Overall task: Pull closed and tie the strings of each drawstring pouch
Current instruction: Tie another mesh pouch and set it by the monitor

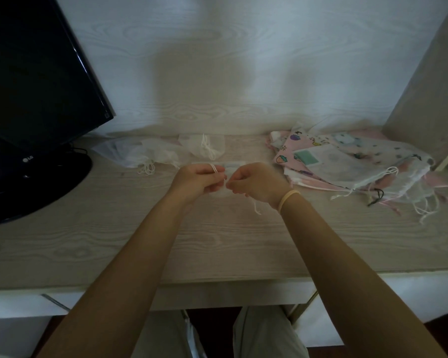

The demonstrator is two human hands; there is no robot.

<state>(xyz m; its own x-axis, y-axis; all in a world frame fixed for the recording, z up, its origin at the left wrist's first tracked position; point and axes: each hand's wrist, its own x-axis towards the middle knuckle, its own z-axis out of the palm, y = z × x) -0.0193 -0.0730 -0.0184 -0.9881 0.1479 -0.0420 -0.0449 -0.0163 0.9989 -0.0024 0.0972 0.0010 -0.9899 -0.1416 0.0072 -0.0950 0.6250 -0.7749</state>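
A small white pouch (224, 193) lies on the desk, mostly hidden behind my two hands at mid-desk. My left hand (195, 180) has white string looped over a finger and pinches it. My right hand (254, 183) pinches the other string end, and a loose end (256, 208) hangs below the wrist. Both fists nearly touch. Behind them lie white pouches with gathered strings, one (203, 147) at the back and others (142, 156) to the left. A heap of flat printed pouches (347, 164) with loose strings sits on the right.
A black monitor (34, 81) on a round base (36, 184) fills the left side of the pale wood desk (217, 249). A wall panel stands behind, and a side panel (424, 86) closes the right. My knees show under the desk edge.
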